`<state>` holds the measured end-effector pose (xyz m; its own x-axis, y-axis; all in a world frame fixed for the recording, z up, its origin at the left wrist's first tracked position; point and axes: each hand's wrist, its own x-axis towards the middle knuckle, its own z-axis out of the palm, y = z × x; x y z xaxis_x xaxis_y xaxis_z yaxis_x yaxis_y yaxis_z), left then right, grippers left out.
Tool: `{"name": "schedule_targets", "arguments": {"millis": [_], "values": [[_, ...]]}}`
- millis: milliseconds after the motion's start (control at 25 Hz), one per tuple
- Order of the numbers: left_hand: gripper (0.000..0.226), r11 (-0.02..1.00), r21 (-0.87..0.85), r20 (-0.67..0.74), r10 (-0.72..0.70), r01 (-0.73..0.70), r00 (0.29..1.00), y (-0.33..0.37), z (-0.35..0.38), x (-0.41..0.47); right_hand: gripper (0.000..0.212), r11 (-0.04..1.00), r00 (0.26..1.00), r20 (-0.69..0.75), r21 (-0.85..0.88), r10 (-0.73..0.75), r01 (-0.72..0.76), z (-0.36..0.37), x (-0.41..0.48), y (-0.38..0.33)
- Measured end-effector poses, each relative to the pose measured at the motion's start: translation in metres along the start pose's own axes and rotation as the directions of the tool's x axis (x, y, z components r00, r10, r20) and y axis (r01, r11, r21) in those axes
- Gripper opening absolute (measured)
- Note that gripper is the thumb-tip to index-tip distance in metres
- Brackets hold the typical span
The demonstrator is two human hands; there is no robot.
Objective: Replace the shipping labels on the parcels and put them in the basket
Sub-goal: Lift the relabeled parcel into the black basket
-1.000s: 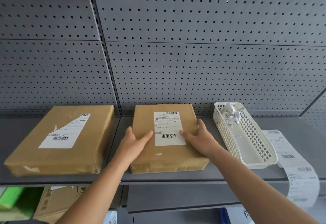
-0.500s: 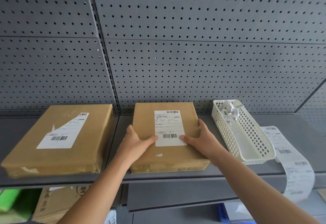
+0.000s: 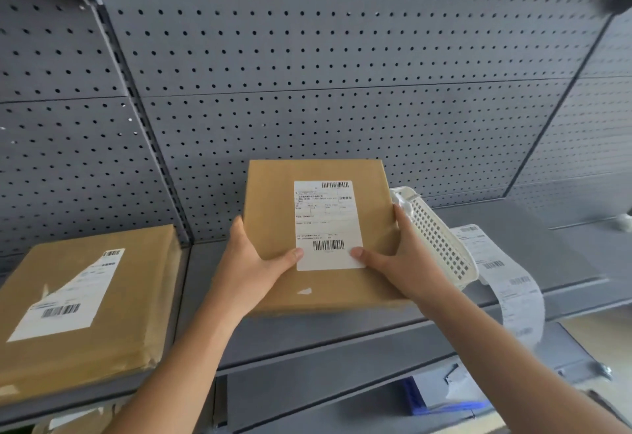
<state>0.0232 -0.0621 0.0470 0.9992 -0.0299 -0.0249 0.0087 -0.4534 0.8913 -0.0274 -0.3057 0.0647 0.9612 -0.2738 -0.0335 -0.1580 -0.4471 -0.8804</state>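
Observation:
A flat brown parcel [image 3: 270,194] with a white shipping label [image 3: 326,225] is lifted off the grey shelf [image 3: 342,334], tilted towards me. My left hand [image 3: 251,269] grips its left edge, thumb on the label's lower left corner. My right hand [image 3: 407,259] grips its right edge, thumb on the label's lower right corner. A second brown parcel [image 3: 136,297] lies on the shelf at the left, bearing a partly torn label [image 3: 68,297].
A white plastic basket [image 3: 441,238] stands on the shelf just right of the held parcel, partly hidden by my right hand. A strip of printed labels [image 3: 509,286] hangs over the shelf edge at the right. Grey pegboard [image 3: 307,91] backs the shelf.
Both hands have lifted the middle parcel off the shelf and tilted it up towards me. The view has shifted to the right.

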Motion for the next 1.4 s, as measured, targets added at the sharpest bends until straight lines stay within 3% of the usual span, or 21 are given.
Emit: {"name": "schedule_targets", "arguments": {"millis": [200,360,520,760,1000,1400], "values": [[0.103,0.991,-0.076,0.072,0.116,-0.111,0.991,0.038,0.026,0.005,0.111,1.0,0.989,-0.146,-0.028,-0.01,0.005,-0.042,-0.013,-0.001],[0.123,0.981,-0.082,0.159,0.187,-0.175,0.969,0.064,0.058,0.005,0.111,1.0,0.966,-0.259,-0.003,0.021,-0.023,-0.08,-0.03,0.008],[0.128,0.969,-0.088,0.255,0.244,-0.229,0.936,0.097,0.103,-0.001,0.111,0.997,0.929,-0.36,0.029,0.084,-0.078,-0.126,-0.053,0.027],[0.102,0.939,-0.122,0.391,0.343,-0.321,0.854,0.146,0.2,-0.033,0.107,0.988,0.856,-0.494,0.08,0.152,-0.129,-0.209,-0.099,0.078],[0.115,0.924,-0.147,0.504,0.376,-0.352,0.777,0.186,0.308,-0.072,0.107,0.973,0.767,-0.599,0.149,0.231,-0.177,-0.294,-0.142,0.141],[0.107,0.926,-0.178,0.698,0.357,-0.332,0.62,0.216,0.465,-0.129,0.107,0.946,0.631,-0.707,0.202,0.32,-0.254,-0.381,-0.203,0.24]]}}
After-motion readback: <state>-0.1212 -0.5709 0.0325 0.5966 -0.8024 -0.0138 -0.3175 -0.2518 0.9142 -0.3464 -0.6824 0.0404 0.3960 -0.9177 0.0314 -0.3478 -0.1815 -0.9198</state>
